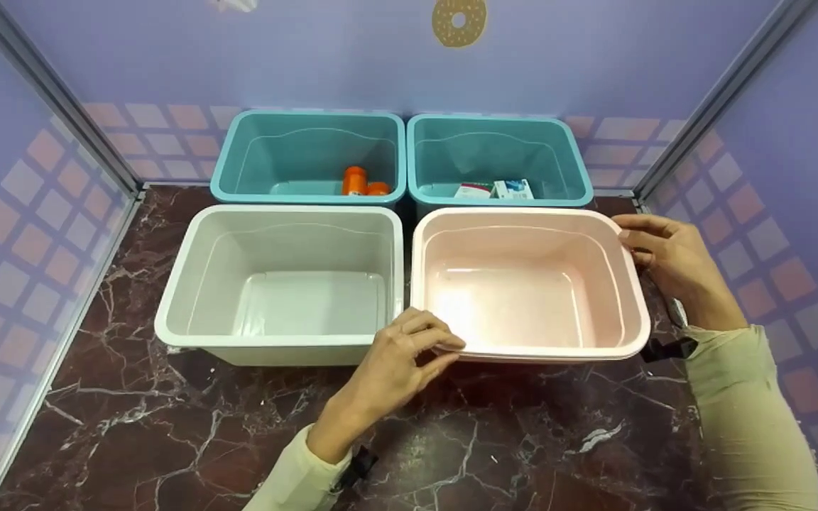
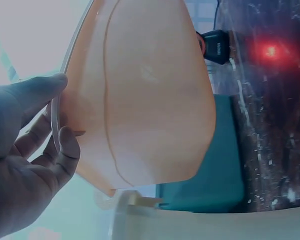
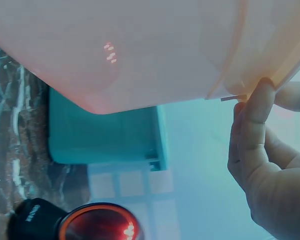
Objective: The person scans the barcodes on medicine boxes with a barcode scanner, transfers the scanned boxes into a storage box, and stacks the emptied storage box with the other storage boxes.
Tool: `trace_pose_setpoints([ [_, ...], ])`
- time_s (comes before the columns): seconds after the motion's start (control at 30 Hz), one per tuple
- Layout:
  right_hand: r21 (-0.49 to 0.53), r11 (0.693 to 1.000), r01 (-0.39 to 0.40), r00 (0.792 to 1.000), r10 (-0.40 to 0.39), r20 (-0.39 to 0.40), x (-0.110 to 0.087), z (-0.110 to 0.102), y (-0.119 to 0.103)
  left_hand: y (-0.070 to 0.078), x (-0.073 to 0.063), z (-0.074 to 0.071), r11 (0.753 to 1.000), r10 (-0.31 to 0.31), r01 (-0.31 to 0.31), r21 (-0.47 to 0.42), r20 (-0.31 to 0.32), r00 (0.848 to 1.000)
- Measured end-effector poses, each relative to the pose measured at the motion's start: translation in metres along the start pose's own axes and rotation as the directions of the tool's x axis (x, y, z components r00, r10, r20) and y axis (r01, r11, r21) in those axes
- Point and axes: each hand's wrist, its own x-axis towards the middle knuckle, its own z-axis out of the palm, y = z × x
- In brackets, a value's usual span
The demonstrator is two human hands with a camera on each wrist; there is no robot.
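Observation:
A pale pink plastic bin (image 1: 508, 301) stands at the front right in the head view, its inside bare. At its front left corner my left hand (image 1: 398, 362) pinches the rim between thumb and fingers. My right hand (image 1: 679, 266) grips the same rim toward the back right corner. Both wrist views look at the pink bin's outer wall (image 2: 155, 95) from the side, and its base appears raised off the tabletop. In the right wrist view, curled fingertips (image 3: 260, 102) lie under the rim.
Left of the pink bin is a white bin (image 1: 309, 305). Behind stand two teal bins: the left one (image 1: 295, 152) contains orange bottles (image 1: 354, 181), the right one (image 1: 480, 152) small boxes (image 1: 513, 189). Dark marbled tabletop (image 1: 189, 440) lies in front; patterned walls enclose the sides and back.

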Motion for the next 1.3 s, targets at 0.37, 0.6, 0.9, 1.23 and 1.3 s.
trace_pose_setpoints([
  [0.37, 0.058, 0.998, -0.005, 1.000, 0.003, 0.030, 0.000, 0.014, -0.024, 0.008, 0.009, -0.028, 0.999, 0.045, -0.046, -0.018, -0.061, 0.997],
  [0.6, 0.048, 0.997, 0.056, 0.998, -0.058, 0.030, 0.002, 0.026, -0.033, 0.008, 0.012, -0.048, 0.997, 0.079, -0.078, 0.008, -0.075, 0.994],
  [0.9, 0.044, 0.994, 0.098, 0.994, -0.100, 0.046, 0.003, 0.042, -0.042, 0.004, 0.014, -0.069, 0.990, 0.139, -0.139, 0.007, -0.128, 0.982],
  [1.23, 0.091, 0.993, 0.075, 0.991, -0.085, 0.106, 0.007, 0.065, -0.048, -0.003, 0.010, -0.096, 0.987, 0.159, -0.164, -0.008, -0.186, 0.969],
  [1.3, 0.081, 0.994, 0.077, 0.991, -0.085, 0.105, 0.009, 0.072, -0.049, -0.005, 0.008, -0.101, 0.989, 0.140, -0.147, -0.022, -0.195, 0.971],
])
